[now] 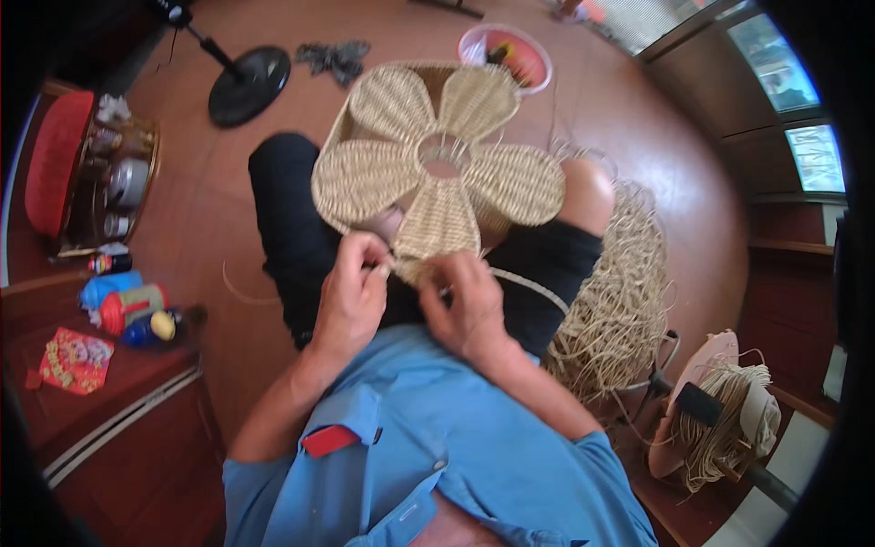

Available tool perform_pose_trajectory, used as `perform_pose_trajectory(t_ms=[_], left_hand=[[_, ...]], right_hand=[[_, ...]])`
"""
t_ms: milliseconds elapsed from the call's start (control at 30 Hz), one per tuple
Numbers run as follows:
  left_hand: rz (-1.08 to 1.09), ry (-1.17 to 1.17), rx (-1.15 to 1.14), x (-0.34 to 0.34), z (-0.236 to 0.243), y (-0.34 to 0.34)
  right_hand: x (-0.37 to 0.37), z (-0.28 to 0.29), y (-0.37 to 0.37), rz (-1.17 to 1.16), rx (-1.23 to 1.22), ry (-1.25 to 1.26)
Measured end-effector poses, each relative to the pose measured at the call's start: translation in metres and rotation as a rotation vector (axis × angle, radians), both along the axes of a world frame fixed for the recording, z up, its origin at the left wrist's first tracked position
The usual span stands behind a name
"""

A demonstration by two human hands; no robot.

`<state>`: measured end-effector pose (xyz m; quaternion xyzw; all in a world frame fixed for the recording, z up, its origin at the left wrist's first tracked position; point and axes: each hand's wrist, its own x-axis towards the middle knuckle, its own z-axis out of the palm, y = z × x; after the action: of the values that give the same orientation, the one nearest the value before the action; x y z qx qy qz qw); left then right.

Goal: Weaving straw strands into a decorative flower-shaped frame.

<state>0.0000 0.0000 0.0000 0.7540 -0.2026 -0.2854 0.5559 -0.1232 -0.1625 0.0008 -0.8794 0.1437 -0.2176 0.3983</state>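
Observation:
Across my lap lies a flower-shaped woven straw piece with several rounded petals around an open round centre. Behind its petals shows a curved woven rim. My left hand is closed, thumb and fingers pinching the lower left edge of the nearest petal. At that petal's lower right edge, my right hand has its fingers curled inward on the weave. A pale straw cord comes out beside the right hand and runs over my right thigh. The fingertips partly hide the petal's end.
A big heap of loose straw cord lies right of my leg. Beyond it, a pink-edged seat holds more cord and a dark phone. A fan base and a pink basin stand ahead. A cabinet is at left.

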Motion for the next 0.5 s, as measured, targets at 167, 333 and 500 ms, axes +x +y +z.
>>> perform_pose_trajectory(t_ms=[167,333,500], left_hand=[[-0.031,-0.047,0.111,-0.003,0.023,-0.006],[0.105,0.566,-0.232,0.007,0.028,-0.005],[0.232,0.799,-0.405,0.034,0.05,0.023]], right_hand=[[-0.003,0.002,0.001,-0.125,0.226,-0.082],[-0.003,0.001,0.002,-0.146,0.199,-0.116],[-0.001,0.003,0.001,-0.106,0.166,-0.178]])
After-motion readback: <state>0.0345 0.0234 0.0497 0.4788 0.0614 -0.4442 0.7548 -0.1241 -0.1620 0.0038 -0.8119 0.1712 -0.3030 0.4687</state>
